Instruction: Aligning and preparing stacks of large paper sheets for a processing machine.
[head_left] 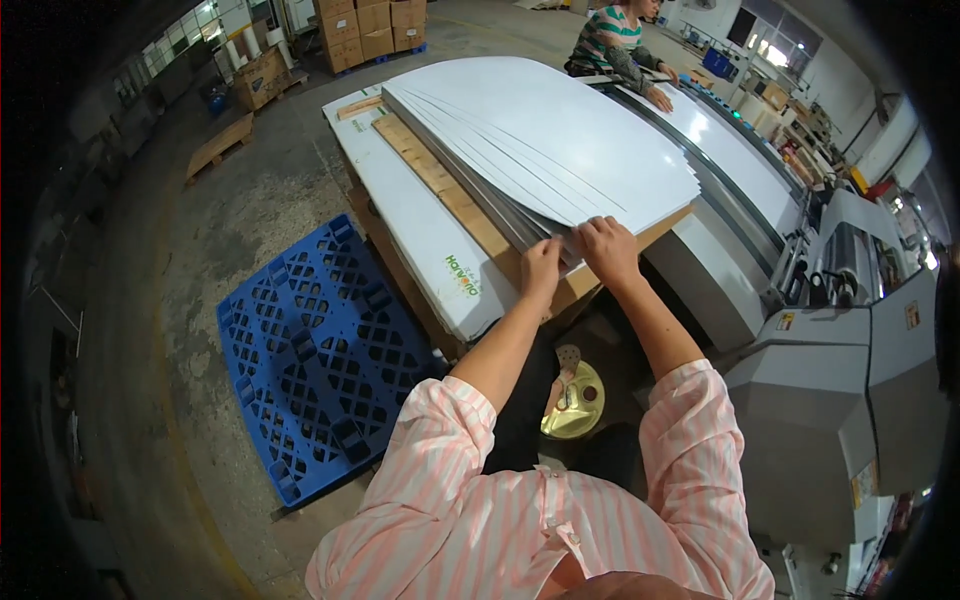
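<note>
A stack of large white sheets [560, 130] lies in front of me, its upper sheets fanned and raised along the left edge. At the stack's near corner my right hand [607, 248] is closed over the edge of the upper sheets, knuckles up. Just left of it my left hand [540, 265] is closed, its fingertips pinching at the sheets' edge. A dark gap shows under the lifted sheets between the two hands. Exactly how many sheets each hand grips is hidden. Beneath the left side of the stack lies a wooden plank [440, 185] on a white printed board [400, 225].
A blue plastic pallet [310, 350] lies on the floor at left. To the right stands a large grey machine [810, 400] with a long bed [700, 125], where a co-worker [610, 45] rests hands. A yellow round-topped stool [585, 405] is below me. Cardboard boxes [370, 30] stand far back.
</note>
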